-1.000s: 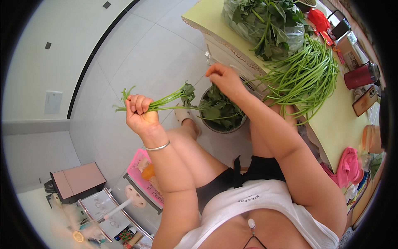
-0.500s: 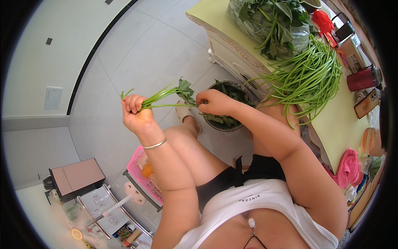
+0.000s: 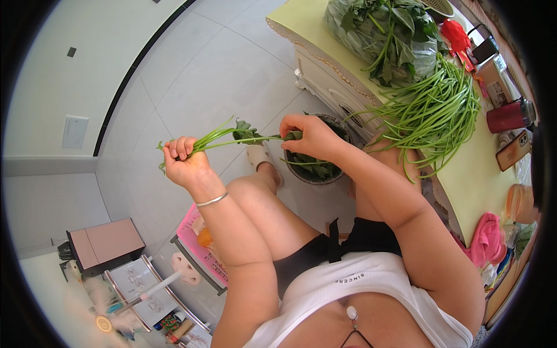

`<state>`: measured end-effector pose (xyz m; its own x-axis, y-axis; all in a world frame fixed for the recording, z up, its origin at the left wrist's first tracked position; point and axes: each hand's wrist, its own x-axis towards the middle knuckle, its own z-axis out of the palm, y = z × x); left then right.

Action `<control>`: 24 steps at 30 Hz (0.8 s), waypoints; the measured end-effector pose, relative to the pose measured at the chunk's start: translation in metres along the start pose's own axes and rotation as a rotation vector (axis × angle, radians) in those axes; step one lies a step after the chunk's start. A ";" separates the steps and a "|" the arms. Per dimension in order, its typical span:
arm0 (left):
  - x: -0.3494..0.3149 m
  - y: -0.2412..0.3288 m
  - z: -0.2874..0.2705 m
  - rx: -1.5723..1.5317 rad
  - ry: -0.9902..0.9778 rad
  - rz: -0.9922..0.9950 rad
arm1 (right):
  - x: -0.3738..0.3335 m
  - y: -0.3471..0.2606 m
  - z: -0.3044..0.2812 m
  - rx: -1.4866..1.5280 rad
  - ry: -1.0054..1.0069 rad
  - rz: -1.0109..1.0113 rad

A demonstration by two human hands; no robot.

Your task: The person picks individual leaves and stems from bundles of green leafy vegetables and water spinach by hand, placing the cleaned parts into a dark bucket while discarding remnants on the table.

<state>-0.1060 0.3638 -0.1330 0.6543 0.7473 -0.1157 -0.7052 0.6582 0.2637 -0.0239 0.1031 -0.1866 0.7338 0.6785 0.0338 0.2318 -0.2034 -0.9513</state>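
My left hand [image 3: 188,161] is closed round a small bunch of leafy green stems [image 3: 214,138], its wrist wearing a silver bangle. One long stem stretches from that bunch across to my right hand [image 3: 311,136]. There my thumb and fingers are bent round its leafy end, and part of the leaf [image 3: 294,136] shows beside them. Under my right hand, a round bin [image 3: 313,181] on the floor holds dark green leaves. A large pile of bare green stems [image 3: 426,113] lies on the pale yellow tabletop to the right, some hanging over its edge.
Behind the pile stands a clear plastic bag [image 3: 342,29] of leafy greens. A dark red flask [image 3: 510,118], a phone [image 3: 513,149] and a pink cloth [image 3: 488,238] lie along the table's right side. A pink basket [image 3: 188,232] and a blurred fan [image 3: 103,323] are at lower left.
My left hand has shifted slightly left and down with the bunch. My right hand has risen a little and moved right, and the long stem now reaches further across.
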 end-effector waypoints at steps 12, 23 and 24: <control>-0.006 -0.008 0.005 0.104 -0.023 0.026 | 0.004 0.012 0.017 -0.079 0.341 -0.067; -0.022 -0.046 0.016 0.145 -0.062 -0.069 | 0.006 0.019 0.007 0.817 0.517 0.358; -0.023 -0.050 0.017 0.153 -0.071 -0.069 | 0.006 0.021 0.006 0.880 0.535 0.391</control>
<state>-0.0810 0.3123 -0.1276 0.7211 0.6891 -0.0720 -0.6118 0.6821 0.4006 -0.0181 0.1069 -0.2079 0.8885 0.2402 -0.3909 -0.4567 0.3808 -0.8040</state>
